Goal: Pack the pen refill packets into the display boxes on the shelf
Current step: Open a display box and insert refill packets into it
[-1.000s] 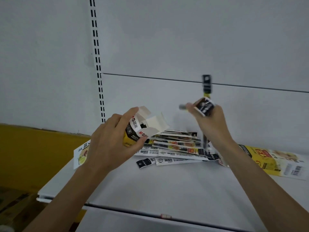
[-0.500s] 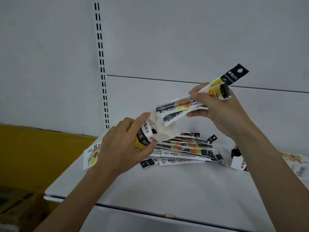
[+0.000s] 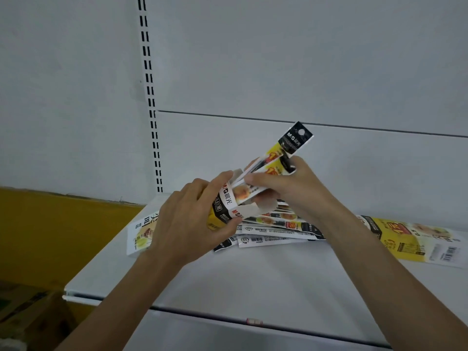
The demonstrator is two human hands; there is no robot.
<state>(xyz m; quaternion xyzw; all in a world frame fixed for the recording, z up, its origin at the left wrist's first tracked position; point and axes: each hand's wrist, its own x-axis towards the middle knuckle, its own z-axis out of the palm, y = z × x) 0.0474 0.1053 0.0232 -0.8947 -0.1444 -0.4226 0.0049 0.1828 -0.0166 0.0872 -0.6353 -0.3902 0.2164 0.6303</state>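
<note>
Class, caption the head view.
Left hand holds small white-and-black cardboard display box; right hand holds yellow-and-black pen refill packets partly inside.

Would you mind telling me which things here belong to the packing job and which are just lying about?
Job: display box in the left hand; refill packets in the right hand; loose packets piled on the shelf; printed box at right.
Lying about: brown carton below left; slotted wall upright.
</note>
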